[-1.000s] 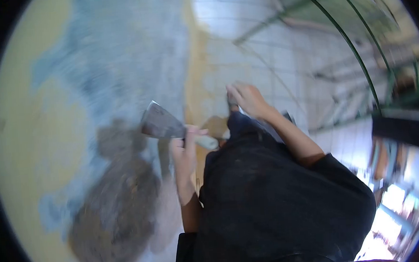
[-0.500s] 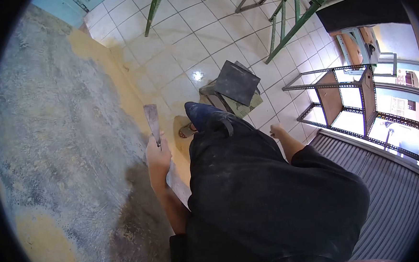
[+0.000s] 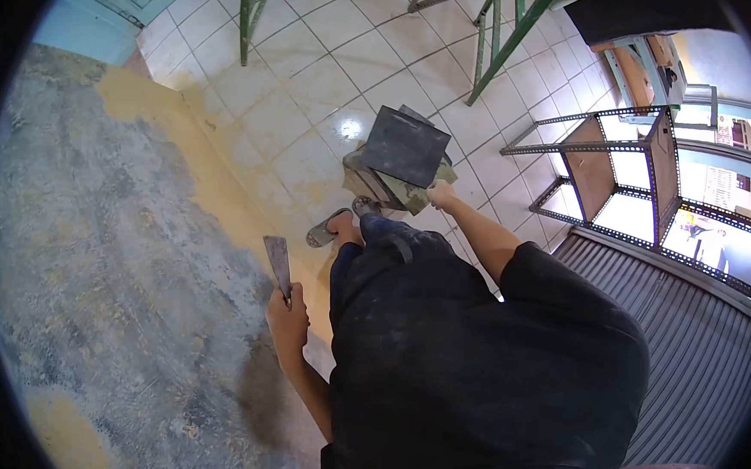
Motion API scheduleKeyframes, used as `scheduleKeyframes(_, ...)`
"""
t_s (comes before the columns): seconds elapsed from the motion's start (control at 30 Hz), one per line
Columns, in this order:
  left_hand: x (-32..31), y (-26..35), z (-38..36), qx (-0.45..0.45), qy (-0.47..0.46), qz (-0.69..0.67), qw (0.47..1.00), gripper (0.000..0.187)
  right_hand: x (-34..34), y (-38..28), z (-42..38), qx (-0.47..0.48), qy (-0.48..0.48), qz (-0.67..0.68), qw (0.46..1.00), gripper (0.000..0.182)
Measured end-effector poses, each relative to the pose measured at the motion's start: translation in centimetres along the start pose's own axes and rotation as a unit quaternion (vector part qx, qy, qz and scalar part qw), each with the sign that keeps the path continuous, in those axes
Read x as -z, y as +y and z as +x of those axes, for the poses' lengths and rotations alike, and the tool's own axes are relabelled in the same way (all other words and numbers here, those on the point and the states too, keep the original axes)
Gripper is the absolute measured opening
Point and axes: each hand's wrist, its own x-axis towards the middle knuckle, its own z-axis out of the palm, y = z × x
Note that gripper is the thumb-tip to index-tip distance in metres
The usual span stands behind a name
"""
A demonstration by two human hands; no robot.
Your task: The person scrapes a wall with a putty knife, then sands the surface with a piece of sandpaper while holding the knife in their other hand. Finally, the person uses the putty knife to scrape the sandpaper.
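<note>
My left hand is wrapped round the handle of a putty knife, its flat blade pointing away from me beside the wall. That wall is coated in patchy grey over yellow. My right hand is closed, at the near corner of a dark square board. The board lies on a greenish sheet on top of a low stand. Whether my right fingers grip anything is hidden.
White floor tiles stretch ahead. Green metal legs stand at the back. On the right are a slotted metal shelf frame and a ribbed grey shutter. My sandalled feet are close to the wall's base.
My right hand has reached forward and left to the board's corner. The putty knife in my left hand has moved slightly lower in view. More of my feet shows.
</note>
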Motion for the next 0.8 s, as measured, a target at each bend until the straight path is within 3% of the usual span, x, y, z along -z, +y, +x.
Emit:
scheduleKeyframes(0.1, -3.1, -0.8, -1.0, 0.016, 0.015, 0.0, 1.0, 0.034, 0.1, 1.2, 2.8, 0.008, -0.008, -0.07, 0.997, 0.029)
scheduleKeyframes(0.17, -4.9, -0.2, -1.9, 0.012, 0.002, -0.005, 1.0, 0.032, -0.5, 2.7, 5.5, 0.086, 0.059, -0.175, 0.979, 0.028)
scheduleKeyframes(0.4, -9.7, -1.7, -4.3, 0.028, -0.025, -0.004, 0.999, 0.03, 2.7, -1.4, 13.7, 0.112, 0.131, -0.173, 0.97, 0.021)
scheduleKeyframes(0.5, -11.1, -2.7, -4.1, 0.039, -0.033, -0.004, 0.999, 0.03, 3.8, -4.8, 17.0, 0.146, 0.164, -0.173, 0.96, 0.022)
scheduleKeyframes(0.57, -12.1, -3.4, -3.6, 0.039, -0.039, 0.042, 0.998, 0.035, 4.0, -7.0, 19.0, 0.118, 0.168, -0.188, 0.96, 0.029)
scheduleKeyframes(0.7, -13.5, -4.4, -2.9, 0.059, -0.038, 0.03, 0.997, 0.034, 3.2, -8.0, 23.8, 0.157, 0.181, -0.247, 0.939, 0.036)
scheduleKeyframes(0.8, -14.1, -5.4, -3.2, 0.056, -0.035, 0.03, 0.997, 0.032, 2.8, -8.4, 25.7, 0.122, 0.193, -0.258, 0.939, 0.035)
